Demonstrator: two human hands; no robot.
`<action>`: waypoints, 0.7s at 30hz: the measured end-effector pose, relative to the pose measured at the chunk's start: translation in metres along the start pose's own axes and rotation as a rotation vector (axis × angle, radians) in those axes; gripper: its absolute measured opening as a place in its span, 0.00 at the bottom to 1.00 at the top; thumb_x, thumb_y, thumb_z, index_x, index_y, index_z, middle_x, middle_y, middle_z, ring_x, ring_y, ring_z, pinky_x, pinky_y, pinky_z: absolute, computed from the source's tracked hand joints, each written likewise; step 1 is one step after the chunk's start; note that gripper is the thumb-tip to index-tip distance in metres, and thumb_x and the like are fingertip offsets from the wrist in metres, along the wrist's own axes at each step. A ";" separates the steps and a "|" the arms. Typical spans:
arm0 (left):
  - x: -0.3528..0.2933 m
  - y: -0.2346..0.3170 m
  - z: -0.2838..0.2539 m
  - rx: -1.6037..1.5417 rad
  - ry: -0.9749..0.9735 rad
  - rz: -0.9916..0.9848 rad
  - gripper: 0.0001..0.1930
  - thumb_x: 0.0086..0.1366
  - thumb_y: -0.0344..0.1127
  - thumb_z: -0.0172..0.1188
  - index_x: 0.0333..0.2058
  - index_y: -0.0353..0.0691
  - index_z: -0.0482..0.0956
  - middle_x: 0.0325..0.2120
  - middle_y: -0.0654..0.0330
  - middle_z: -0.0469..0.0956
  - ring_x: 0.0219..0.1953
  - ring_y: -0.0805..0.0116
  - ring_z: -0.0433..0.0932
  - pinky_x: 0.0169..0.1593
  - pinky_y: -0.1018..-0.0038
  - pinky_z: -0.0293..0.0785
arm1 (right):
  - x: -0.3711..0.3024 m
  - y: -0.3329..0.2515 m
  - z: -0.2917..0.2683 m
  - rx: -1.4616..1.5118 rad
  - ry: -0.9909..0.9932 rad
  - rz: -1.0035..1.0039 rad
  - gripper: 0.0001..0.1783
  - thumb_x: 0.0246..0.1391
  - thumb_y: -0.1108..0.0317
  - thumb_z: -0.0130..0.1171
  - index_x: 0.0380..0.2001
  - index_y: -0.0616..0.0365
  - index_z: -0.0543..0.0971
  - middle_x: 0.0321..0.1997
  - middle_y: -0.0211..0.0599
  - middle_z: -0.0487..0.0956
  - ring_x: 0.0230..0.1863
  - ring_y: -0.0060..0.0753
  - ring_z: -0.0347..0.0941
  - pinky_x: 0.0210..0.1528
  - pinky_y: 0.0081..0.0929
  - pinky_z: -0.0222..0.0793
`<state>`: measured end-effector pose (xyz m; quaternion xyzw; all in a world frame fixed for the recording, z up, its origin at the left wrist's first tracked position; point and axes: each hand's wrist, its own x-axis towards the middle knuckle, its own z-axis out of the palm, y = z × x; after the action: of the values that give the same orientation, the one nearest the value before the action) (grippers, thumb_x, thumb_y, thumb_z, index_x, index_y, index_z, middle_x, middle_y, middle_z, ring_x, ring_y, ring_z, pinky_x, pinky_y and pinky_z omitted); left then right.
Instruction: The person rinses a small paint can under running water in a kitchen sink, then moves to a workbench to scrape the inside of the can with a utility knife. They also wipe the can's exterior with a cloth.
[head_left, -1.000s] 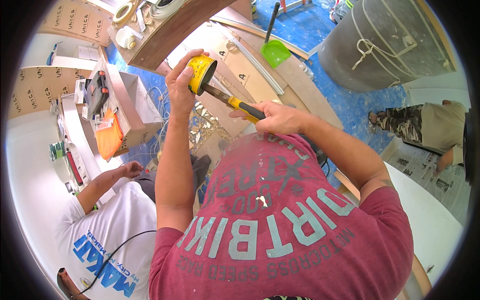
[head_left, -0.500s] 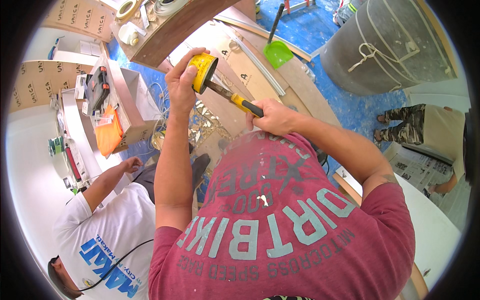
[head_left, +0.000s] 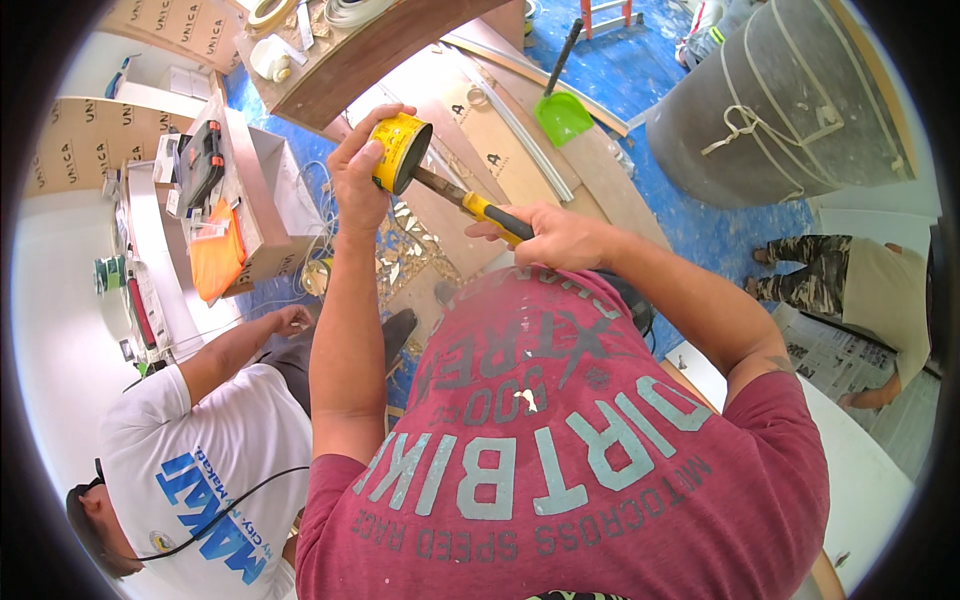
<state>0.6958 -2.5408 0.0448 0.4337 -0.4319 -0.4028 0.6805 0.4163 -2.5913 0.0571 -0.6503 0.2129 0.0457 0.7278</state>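
My left hand (head_left: 356,178) is wrapped round a yellow can (head_left: 396,150), its thumb on the side and its dark mouth tilted toward my right. In my right hand (head_left: 568,238) is a chisel (head_left: 484,210) with a yellow-and-black handle. Its narrow, stained blade reaches into the can's mouth, so the tip is hidden. The can's contents are mostly out of sight. Both hands are raised in front of my chest, above boards.
Ahead stands a wooden counter (head_left: 330,75) with tape rolls on it. A green dustpan (head_left: 562,118) lies beyond the boards (head_left: 590,190). A large grey roped drum (head_left: 760,110) is at right. A co-worker in a white shirt (head_left: 220,450) sits close at left; another person (head_left: 880,290) is at right.
The can has tipped slightly and the chisel has shifted a little, with its blade still at the can's mouth. My view has moved slightly. The co-worker at left has leaned further left.
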 end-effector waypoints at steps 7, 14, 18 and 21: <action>-0.006 0.000 0.000 0.078 -0.032 0.058 0.27 0.64 0.41 0.54 0.55 0.24 0.80 0.51 0.46 0.82 0.50 0.63 0.82 0.57 0.72 0.78 | 0.002 -0.013 0.005 -0.042 -0.026 0.191 0.27 0.50 0.70 0.52 0.55 0.53 0.82 0.32 0.32 0.77 0.35 0.27 0.75 0.40 0.30 0.74; -0.012 0.012 0.009 0.094 -0.016 -0.011 0.24 0.71 0.39 0.52 0.57 0.27 0.80 0.49 0.49 0.84 0.48 0.69 0.82 0.54 0.75 0.78 | 0.018 0.040 0.000 -0.632 0.352 -0.070 0.11 0.52 0.73 0.54 0.37 0.59 0.83 0.35 0.46 0.78 0.40 0.51 0.76 0.45 0.42 0.73; -0.017 0.026 0.009 0.282 0.008 -0.208 0.20 0.77 0.38 0.49 0.57 0.32 0.81 0.48 0.53 0.84 0.47 0.73 0.81 0.52 0.77 0.78 | 0.009 0.028 -0.002 -0.816 0.440 -0.113 0.13 0.51 0.73 0.55 0.40 0.64 0.81 0.42 0.60 0.77 0.49 0.60 0.77 0.52 0.51 0.72; -0.019 0.016 -0.005 0.223 -0.009 -0.152 0.19 0.78 0.39 0.49 0.57 0.34 0.82 0.47 0.54 0.84 0.47 0.74 0.82 0.52 0.77 0.78 | 0.015 0.027 -0.004 -0.662 0.275 -0.156 0.17 0.51 0.73 0.55 0.45 0.64 0.79 0.44 0.59 0.78 0.50 0.62 0.76 0.54 0.50 0.71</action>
<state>0.6969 -2.5171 0.0538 0.5363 -0.4427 -0.4047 0.5938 0.4196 -2.5939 0.0259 -0.8649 0.2321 -0.0315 0.4440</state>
